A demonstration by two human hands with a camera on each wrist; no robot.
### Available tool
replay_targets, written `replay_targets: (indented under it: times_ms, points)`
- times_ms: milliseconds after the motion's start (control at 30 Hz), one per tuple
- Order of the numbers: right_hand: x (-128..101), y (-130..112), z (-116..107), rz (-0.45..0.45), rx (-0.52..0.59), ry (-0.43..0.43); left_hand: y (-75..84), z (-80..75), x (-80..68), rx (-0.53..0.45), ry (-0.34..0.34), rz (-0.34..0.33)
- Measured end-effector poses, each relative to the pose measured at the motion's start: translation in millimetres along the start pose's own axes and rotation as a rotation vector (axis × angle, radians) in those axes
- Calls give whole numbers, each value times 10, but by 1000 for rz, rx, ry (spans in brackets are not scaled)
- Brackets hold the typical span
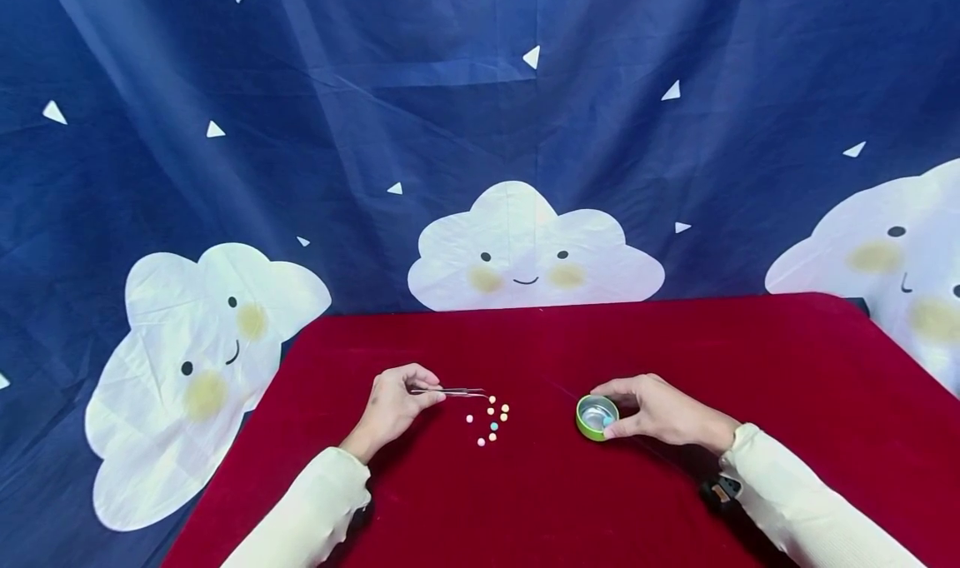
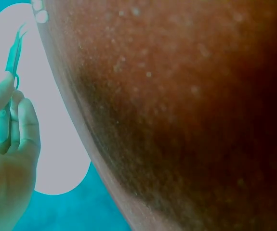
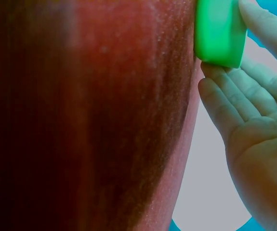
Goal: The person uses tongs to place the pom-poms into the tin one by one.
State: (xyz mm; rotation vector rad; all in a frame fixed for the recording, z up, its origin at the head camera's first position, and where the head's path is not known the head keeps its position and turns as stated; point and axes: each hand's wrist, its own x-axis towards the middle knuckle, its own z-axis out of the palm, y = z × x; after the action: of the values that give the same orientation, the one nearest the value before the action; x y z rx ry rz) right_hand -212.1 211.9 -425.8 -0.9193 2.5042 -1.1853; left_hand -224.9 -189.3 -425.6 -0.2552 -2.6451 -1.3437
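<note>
Between thumb and fingers my left hand (image 1: 397,399) pinches a pair of metal tweezers (image 1: 457,391). Their curved tips, seen also on the tweezers (image 2: 15,53) in the left wrist view, reach right beside a small yellowish ball (image 1: 492,399); whether they touch it I cannot tell. Several more small balls, among them a blue one (image 1: 494,426) and a pink one (image 1: 469,419), lie loosely around it. My right hand (image 1: 663,410) grips a small round green tin (image 1: 589,431) by its right side. Inside the tin is something light blue (image 1: 607,421). The right wrist view shows the tin's green wall (image 3: 220,33) between thumb and fingers.
A dark red cloth (image 1: 540,501) covers the table, whose far edge meets a blue curtain (image 1: 465,127) printed with white clouds. A dark strapped device (image 1: 722,491) sits at my right wrist, under the cream sleeve.
</note>
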Motion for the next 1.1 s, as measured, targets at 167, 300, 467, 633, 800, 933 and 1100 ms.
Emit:
replay_targets:
  times_ms: [167, 300, 467, 633, 800, 933, 1100]
  points:
    - [6, 3, -2, -1, -9, -2, 2, 24, 8, 0, -2, 5]
    - [11, 8, -1, 2, -9, -4, 3, 41, 19, -9, -7, 2]
    - [10, 5, -4, 2, -12, -2, 14, 53, 24, 21, -9, 14]
    - [5, -1, -5, 2, -11, 0, 29, 69, 21, 55, -11, 40]
    - [8, -2, -8, 5, -15, 1, 42, 87, 16, 81, -14, 66]
    - [9, -2, -6, -2, -12, -2, 45, 99, 12, 79, -13, 87]
    - [7, -2, -6, -4, -15, -3, 58, 97, 14, 78, -6, 87]
